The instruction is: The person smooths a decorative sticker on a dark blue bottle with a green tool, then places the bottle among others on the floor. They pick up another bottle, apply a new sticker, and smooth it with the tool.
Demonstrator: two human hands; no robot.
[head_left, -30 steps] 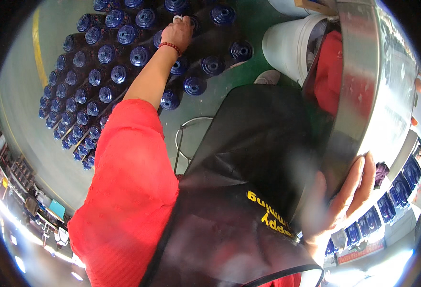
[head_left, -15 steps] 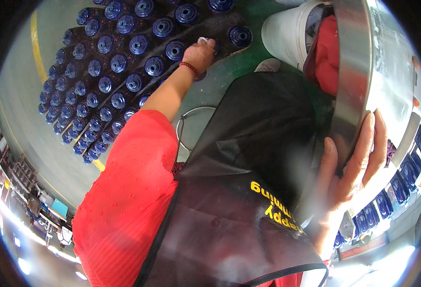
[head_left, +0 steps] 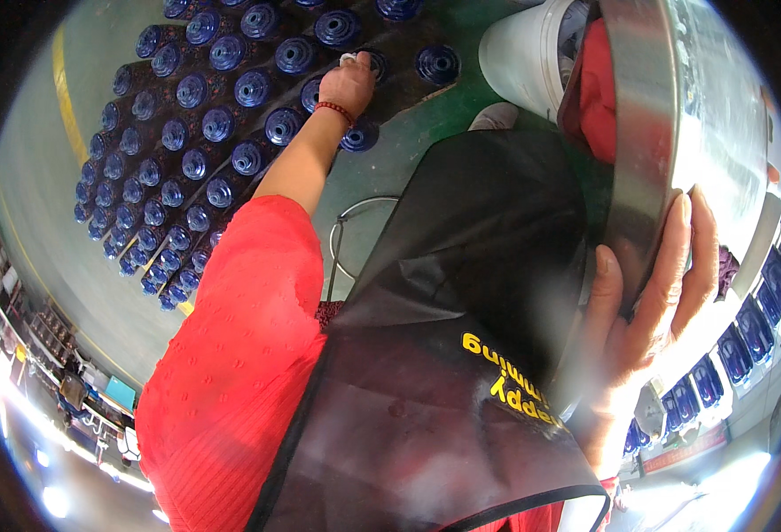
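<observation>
You are on a factory floor. Beyond your left hand [head_left: 348,84], rows of identical blue spools [head_left: 186,164] stand packed on end across a painted green floor [head_left: 408,160] edged by a yellow line [head_left: 62,97]. Past your right hand [head_left: 652,293], which rests on a steel drum [head_left: 647,133], more blue spools sit in racks [head_left: 745,341]. A white bucket [head_left: 523,58] stands nearby, and you wear a black apron [head_left: 461,337].

yellow lettering [head_left: 513,383] on black apron [head_left: 461,293], small teal screen [head_left: 117,391] lower left
</observation>
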